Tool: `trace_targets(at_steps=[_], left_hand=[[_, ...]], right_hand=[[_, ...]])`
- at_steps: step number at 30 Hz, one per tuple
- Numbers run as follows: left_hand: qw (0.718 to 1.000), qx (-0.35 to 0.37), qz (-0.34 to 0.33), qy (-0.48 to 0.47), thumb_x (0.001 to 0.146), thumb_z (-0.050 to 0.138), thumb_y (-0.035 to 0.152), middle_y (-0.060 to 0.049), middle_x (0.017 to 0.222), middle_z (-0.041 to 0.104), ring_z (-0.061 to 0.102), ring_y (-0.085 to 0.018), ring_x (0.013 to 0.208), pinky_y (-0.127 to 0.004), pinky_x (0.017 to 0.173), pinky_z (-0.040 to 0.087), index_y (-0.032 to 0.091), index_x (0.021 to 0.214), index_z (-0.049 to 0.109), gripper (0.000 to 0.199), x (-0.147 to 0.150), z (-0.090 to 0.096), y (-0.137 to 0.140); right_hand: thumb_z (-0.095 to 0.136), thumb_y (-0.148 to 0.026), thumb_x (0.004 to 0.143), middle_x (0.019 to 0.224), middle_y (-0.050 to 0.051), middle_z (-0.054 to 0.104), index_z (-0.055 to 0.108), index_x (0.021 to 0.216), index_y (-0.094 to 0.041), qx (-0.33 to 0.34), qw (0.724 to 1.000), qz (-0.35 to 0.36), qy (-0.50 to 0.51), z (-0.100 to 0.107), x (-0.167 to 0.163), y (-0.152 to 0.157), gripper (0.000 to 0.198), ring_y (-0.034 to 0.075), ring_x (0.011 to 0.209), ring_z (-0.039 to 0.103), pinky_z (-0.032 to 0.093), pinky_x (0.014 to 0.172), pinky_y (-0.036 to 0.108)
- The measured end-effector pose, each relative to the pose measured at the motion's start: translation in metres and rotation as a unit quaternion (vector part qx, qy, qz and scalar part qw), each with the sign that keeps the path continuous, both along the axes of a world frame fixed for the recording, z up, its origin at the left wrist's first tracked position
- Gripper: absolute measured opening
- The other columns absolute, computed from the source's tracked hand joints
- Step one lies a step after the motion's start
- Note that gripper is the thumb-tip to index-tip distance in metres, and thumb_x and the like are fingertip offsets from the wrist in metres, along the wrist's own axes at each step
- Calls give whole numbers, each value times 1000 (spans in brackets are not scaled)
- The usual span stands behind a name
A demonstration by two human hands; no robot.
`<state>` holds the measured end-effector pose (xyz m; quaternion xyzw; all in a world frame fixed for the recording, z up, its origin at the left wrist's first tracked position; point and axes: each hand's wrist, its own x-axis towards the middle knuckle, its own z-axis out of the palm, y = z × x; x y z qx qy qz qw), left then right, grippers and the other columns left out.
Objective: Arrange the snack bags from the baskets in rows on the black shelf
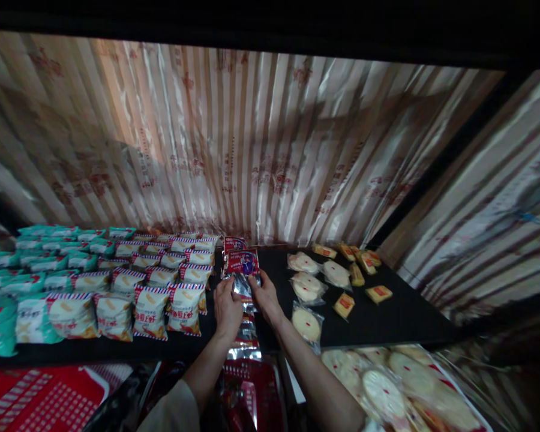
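In the middle of the black shelf, my left hand (228,307) and my right hand (267,298) grip a flat red and silver foil packet (243,264) from both sides. Its red, printed end points away from me. Another red packet (234,243) lies just behind it, partly covered. Nearer to me, more silver packets (245,336) lie in a line under and between my wrists. Left of my left hand stand rows of puffed snack bags (184,309) with striped edges. Round flat cakes in clear wrappers (306,288) lie to the right of my right hand.
Teal snack bags (31,318) fill the shelf's left end. Small yellow wrapped packs (344,305) lie at the right. Below the front edge are a red basket (40,396), another red basket (254,390) and a box of wrapped round cakes (382,393). Striped sheeting (261,150) hangs behind.
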<state>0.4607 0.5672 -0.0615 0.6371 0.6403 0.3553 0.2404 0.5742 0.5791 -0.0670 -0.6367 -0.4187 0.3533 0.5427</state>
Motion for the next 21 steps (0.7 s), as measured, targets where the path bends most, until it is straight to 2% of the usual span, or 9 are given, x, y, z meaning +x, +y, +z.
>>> trace_targets(at_steps=[4, 9, 15, 21], left_hand=[[998, -34, 5, 44, 77, 45, 9, -12, 126, 54, 48, -22, 117, -32, 103, 35, 13, 126, 53, 50, 4, 4, 22], [994, -68, 0, 90, 78, 43, 11, -12, 125, 54, 48, -23, 116, -31, 101, 35, 13, 127, 51, 50, 8, -6, 36], [989, -74, -6, 125, 78, 43, 13, -14, 127, 52, 45, -24, 118, -32, 101, 33, 11, 128, 50, 50, 10, -21, 38], [985, -91, -2, 147, 78, 45, 18, -15, 128, 52, 45, -27, 118, -34, 99, 34, 11, 127, 51, 49, 10, -22, 36]], right_hand=[[50, -41, 78, 95, 6, 70, 60, 110, -19, -29, 993, -10, -114, -4, 3, 27, 40, 22, 87, 64, 48, 76, 30], [49, -36, 79, 93, 9, 70, 65, 104, -16, -70, 965, -30, -251, -20, 3, 44, 36, 23, 86, 64, 47, 74, 29], [47, -32, 79, 90, 8, 71, 67, 99, -18, -43, 951, -41, -304, -42, 0, 47, 31, 22, 87, 63, 45, 79, 28], [47, -28, 80, 98, 11, 69, 64, 104, -13, -47, 939, -38, -339, -51, -3, 49, 33, 24, 101, 59, 37, 94, 33]])
